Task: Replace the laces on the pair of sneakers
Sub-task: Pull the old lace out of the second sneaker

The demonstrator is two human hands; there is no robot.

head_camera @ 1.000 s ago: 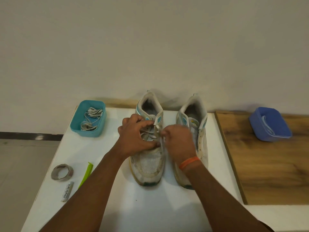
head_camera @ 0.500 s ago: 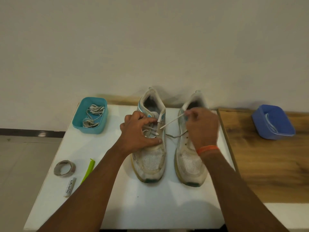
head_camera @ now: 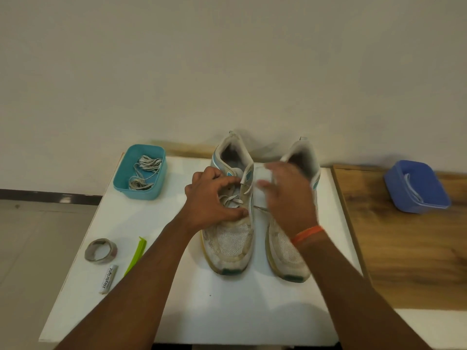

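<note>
Both sneakers side by side on tabletop [head_camera: 202,311]. Left hand [head_camera: 212,198] grip clamps left sneaker [head_camera: 231,223] laces; right hand [head_camera: 288,195] blurred, grip unclear. Unlacing step; next, draw lace [head_camera: 260,209] free of eyelets.

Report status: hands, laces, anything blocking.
Left hand grips the left sneaker at its lace. Right hand blurred above the right sneaker, grip unclear. Nothing in the way; tape roll sits off to the side.

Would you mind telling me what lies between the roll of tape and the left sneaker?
In the head view, a green stick lies between the tape and left sneaker.
</note>
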